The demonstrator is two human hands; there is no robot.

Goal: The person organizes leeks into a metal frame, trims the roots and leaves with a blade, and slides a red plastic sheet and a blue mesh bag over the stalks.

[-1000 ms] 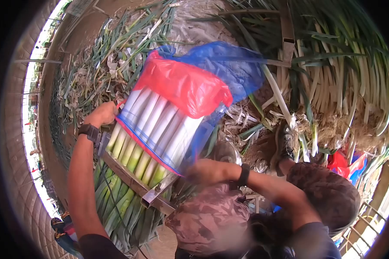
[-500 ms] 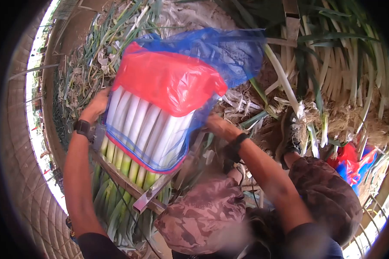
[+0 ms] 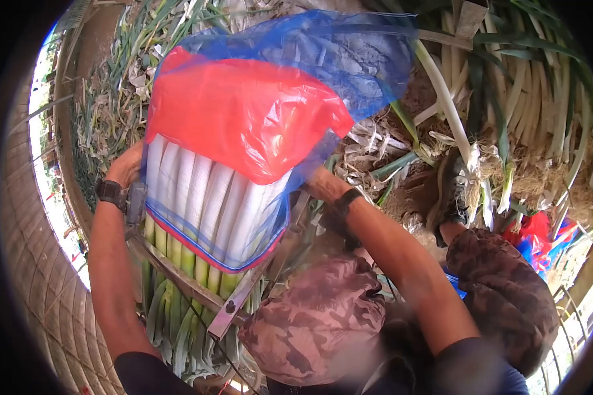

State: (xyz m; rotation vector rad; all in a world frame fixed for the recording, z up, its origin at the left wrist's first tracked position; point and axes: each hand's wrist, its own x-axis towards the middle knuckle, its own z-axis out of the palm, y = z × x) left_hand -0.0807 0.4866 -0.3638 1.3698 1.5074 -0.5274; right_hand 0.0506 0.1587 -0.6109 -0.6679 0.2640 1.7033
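Note:
A bundle of leeks point(image 3: 207, 197) lies in a frame, white stalks toward the top and green leaves hanging below. A red plastic bag point(image 3: 244, 108) covers its upper end, and a clear blue bag point(image 3: 349, 59) wraps around it, its edge crossing the stalks. My left hand point(image 3: 126, 164) is at the bundle's left side, its fingers hidden behind the bag. On the right side, my right hand point(image 3: 317, 184) reaches against the blue plastic, with its fingertips out of sight.
A metal bar point(image 3: 234, 306) of the frame juts out below the bundle. Many loose leeks point(image 3: 534, 105) with roots lie at the upper right. Leaf scraps point(image 3: 105, 118) cover the ground at the left. Red and blue plastic point(image 3: 540, 243) lies at the right, beyond my knees.
The bundle and bags appear lower left and larger in view. The blue bag's edge still crosses the stalks, and both hands remain at the bundle's sides.

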